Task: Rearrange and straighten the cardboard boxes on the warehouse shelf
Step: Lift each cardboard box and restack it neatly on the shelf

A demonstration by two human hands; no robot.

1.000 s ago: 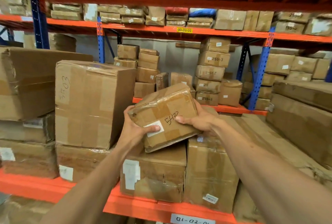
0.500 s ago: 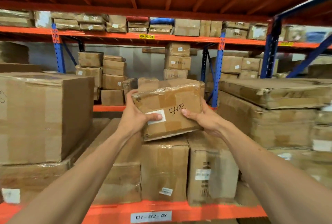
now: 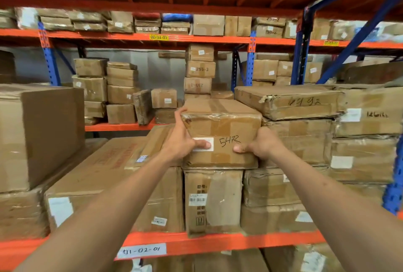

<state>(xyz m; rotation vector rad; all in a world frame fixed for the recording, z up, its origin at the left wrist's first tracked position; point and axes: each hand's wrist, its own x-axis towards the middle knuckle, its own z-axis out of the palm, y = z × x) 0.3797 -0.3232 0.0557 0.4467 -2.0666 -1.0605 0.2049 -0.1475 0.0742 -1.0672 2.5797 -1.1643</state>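
Both forearms run off the bottom edge, and the fingers of each hand are hidden behind the box marked 5472 [image 3: 221, 132]. The left hand [image 3: 182, 143] and right hand [image 3: 260, 146] clamp its sides, thumbs on the front. It sits level atop an upright carton [image 3: 212, 201], tight against the right-hand stack [image 3: 298, 141], open room to its left. A second ago it was tilted in the air.

head view faces the shelf [image 3: 196, 244] closely (slightly downward).
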